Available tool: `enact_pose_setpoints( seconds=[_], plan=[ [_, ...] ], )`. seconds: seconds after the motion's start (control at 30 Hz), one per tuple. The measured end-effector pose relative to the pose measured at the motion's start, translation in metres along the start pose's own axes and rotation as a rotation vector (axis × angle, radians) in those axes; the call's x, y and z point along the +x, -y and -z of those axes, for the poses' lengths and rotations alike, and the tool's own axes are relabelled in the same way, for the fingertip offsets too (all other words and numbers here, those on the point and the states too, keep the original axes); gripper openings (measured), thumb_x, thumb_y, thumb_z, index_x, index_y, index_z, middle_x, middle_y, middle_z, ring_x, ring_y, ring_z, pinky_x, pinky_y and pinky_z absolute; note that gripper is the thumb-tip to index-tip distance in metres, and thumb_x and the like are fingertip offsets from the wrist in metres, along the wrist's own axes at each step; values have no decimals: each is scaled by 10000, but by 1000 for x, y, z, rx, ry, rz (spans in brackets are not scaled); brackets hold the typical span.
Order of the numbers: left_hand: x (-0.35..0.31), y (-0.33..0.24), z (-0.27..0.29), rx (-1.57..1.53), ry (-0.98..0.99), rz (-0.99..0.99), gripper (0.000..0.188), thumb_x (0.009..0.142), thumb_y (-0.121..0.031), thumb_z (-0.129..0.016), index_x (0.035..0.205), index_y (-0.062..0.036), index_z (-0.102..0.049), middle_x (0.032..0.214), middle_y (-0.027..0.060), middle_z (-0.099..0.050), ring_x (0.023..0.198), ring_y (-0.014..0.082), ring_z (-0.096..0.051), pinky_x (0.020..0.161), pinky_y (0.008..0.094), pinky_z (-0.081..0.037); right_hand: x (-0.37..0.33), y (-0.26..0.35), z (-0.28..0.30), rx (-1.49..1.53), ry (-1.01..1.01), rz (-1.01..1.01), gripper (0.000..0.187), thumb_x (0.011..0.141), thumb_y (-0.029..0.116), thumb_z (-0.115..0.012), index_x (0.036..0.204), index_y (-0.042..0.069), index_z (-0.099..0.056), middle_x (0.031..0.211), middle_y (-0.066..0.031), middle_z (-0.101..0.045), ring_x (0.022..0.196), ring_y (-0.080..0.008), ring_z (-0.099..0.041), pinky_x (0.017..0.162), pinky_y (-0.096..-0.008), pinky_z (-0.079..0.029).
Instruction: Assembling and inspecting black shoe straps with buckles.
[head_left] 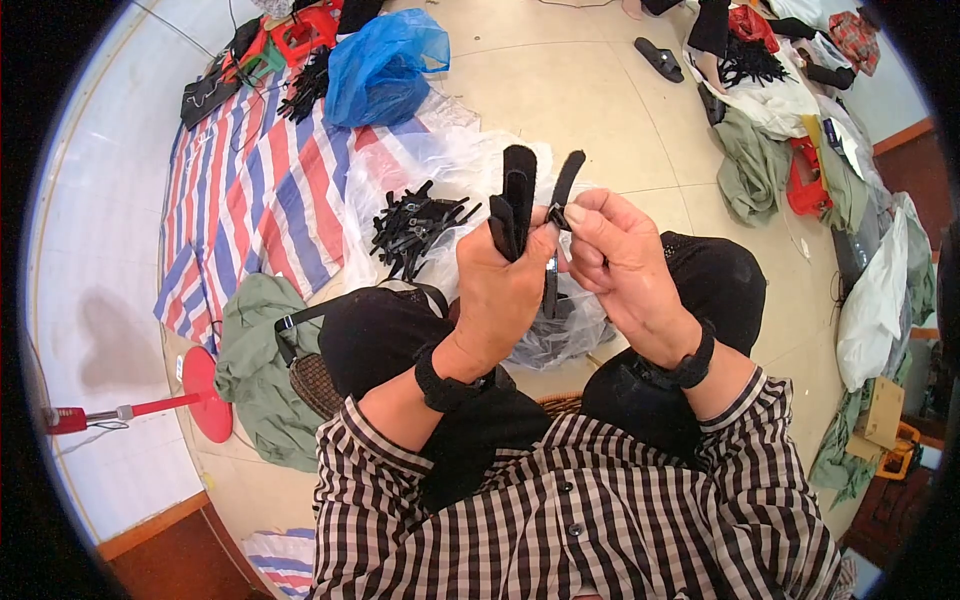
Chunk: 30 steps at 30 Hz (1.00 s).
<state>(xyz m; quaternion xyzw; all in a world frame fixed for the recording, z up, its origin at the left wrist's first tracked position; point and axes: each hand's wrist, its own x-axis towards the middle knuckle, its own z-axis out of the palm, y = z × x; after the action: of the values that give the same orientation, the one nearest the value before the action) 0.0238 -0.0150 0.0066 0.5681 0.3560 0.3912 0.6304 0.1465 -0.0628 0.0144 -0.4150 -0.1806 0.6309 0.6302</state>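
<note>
My left hand (497,298) is closed round a few black fabric straps (516,190), whose rounded ends stick up above the thumb. Close beside it, my right hand (628,258) pinches one narrow black strap (569,177) between thumb and fingers. A small dark loop or buckle shows at the pinch, too small to make out. The fingertips of both hands nearly meet there. Below the hands, clear plastic (565,335) lies between my knees. To the left of my left hand, a pile of black straps with small metal-looking pieces (415,232) rests on clear plastic sheeting.
A striped sheet (250,180) covers the floor at left, with a blue plastic bag (385,70) on it. A red round stand base (207,395) is near the left wall. At far right, another person's leg is beside black straps (752,62). A slipper (658,60) lies nearby.
</note>
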Motion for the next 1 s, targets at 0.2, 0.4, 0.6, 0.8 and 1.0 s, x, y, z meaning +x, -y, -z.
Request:
enact_pose_setpoints(
  seconds=[0.2, 0.4, 0.6, 0.8, 1.0],
  plan=[
    [-5, -1, -3, -137, -41, -15, 100, 832, -41, -538, 848, 40, -594, 609, 13, -552, 565, 52, -477, 513, 220, -381, 2, -4, 2, -246, -22, 193, 149, 883, 163, -551, 903, 15, -543, 560, 45, -433, 453, -26, -353, 422, -180, -295],
    [-9, -1, 1, 1, -12, -65, 75, 834, -50, -539, 817, 15, -573, 603, 4, -549, 559, 51, -476, 511, 217, -385, 1, -2, 1, -554, 36, 407, 191, 902, 192, -526, 953, 14, -574, 587, 54, -441, 502, -17, -361, 452, -166, -274],
    [-9, 3, 3, 15, -13, -104, 61, 816, -61, -568, 790, -9, -547, 577, -10, -519, 536, 46, -450, 492, 221, -382, 3, 2, 3, -485, 177, 341, 167, 906, 158, -513, 964, 2, -516, 612, 56, -446, 521, -9, -368, 453, -168, -274],
    [-7, 6, 2, 64, -39, -105, 72, 794, -52, -592, 797, -9, -534, 549, -7, -463, 511, 45, -406, 463, 224, -355, 4, 4, 6, -362, 194, 214, 172, 906, 171, -519, 981, 18, -493, 612, 57, -416, 507, -15, -345, 439, -168, -246],
    [-13, 4, 3, 149, 0, -161, 91, 770, -33, -608, 810, -8, -530, 540, 15, -430, 498, 59, -362, 455, 226, -329, 5, 8, 9, -290, 183, 187, 151, 898, 174, -529, 929, 33, -486, 594, 52, -417, 480, -18, -340, 422, -168, -241]
  ],
)
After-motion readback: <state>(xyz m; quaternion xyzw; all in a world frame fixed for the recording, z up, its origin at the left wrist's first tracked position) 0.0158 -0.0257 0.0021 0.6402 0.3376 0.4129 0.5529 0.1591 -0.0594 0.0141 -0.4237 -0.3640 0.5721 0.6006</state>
